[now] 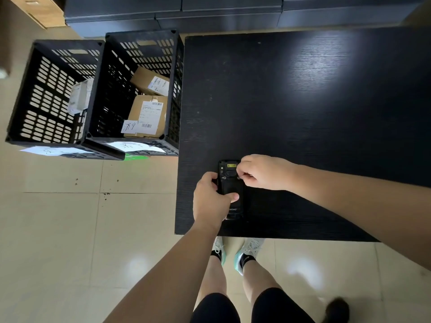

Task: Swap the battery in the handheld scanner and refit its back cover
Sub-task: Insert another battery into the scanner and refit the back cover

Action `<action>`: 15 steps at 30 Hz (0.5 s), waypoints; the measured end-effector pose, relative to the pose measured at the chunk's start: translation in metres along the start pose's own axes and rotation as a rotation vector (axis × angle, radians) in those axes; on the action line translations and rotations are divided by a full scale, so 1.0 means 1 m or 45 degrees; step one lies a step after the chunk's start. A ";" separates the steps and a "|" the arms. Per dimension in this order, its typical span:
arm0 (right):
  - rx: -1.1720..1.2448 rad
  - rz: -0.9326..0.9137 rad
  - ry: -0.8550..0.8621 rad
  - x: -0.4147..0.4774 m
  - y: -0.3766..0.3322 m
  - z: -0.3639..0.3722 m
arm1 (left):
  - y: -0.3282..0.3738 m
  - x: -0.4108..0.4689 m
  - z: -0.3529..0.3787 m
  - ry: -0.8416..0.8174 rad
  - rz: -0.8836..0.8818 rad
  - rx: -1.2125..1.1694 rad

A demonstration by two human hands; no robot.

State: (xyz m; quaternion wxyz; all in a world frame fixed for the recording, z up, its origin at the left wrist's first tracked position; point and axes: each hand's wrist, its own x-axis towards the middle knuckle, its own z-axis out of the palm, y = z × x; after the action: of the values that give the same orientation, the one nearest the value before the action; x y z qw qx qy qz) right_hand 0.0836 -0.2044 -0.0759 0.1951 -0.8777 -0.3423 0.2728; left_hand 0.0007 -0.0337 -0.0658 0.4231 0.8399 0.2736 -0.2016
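A black scanner (230, 190) is lying back side up on a black table (303, 113), near the table's front left corner. It is gripped by the left hand (211, 201) from the left side. The thumb is pressed on the back cover (231, 186), and the other fingers are wrapped around the left edge. The right hand (263, 171) is held at the top right part of the scanner. Its fingers (243, 174) are pinched together at a small round screw or lock on the cover. What is pinched is too small to be seen. A yellow sticker (231, 165) can be seen at the top end of the scanner.

Two black crates (98, 94) are set on the pale tiled floor (58, 229), just left of the table. Brown boxes (148, 106) with white labels are kept in the right crate. White paper sheets (130, 146) are seen at the front of the crates.
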 end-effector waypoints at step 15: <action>0.292 0.309 0.181 -0.012 -0.017 0.016 | -0.001 -0.002 0.000 0.008 -0.019 -0.036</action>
State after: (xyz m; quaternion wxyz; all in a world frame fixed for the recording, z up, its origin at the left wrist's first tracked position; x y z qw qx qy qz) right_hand 0.0575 -0.1987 -0.0750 0.2831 -0.9017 -0.1858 0.2689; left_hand -0.0017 -0.0343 -0.0650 0.4326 0.8324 0.2842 -0.1981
